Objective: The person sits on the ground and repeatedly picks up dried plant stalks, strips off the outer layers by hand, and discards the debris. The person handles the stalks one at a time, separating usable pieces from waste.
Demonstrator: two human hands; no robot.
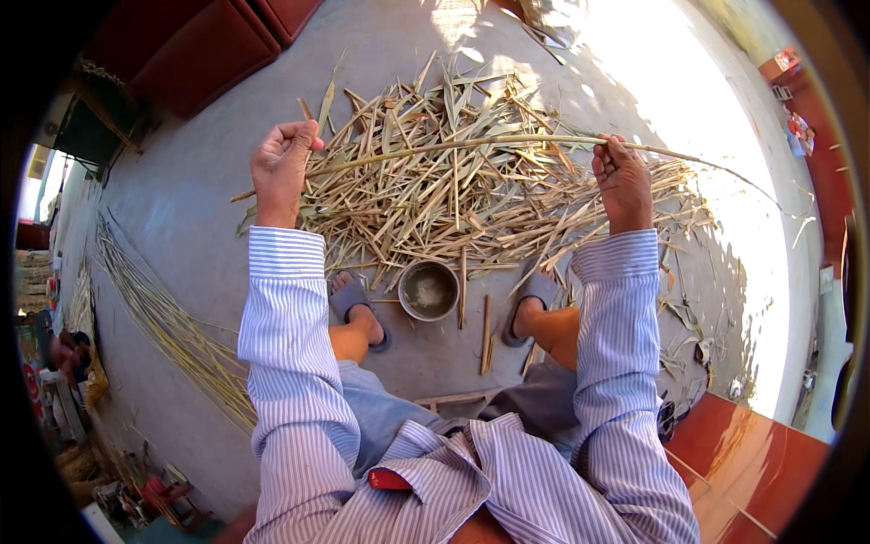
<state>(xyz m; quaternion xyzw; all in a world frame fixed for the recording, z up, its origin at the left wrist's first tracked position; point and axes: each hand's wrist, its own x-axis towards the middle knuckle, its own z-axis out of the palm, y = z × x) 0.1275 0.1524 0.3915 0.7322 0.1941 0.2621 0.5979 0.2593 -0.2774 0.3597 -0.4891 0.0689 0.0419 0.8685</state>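
My left hand (283, 168) and my right hand (622, 181) both grip one long thin green-yellow stalk (453, 147), stretched level between them above the ground. Its thin tip runs on past my right hand toward the right. Under the stalk lies a heap of dry leaf strips and husks (453, 199) on the grey concrete floor. Both arms are in striped long sleeves.
A small round metal bowl (429, 290) stands between my two feet in grey sandals. A bundle of long stripped stalks (154, 308) lies along the floor at the left. Red tiled steps (752, 453) rise at the lower right; red furniture stands at the top left.
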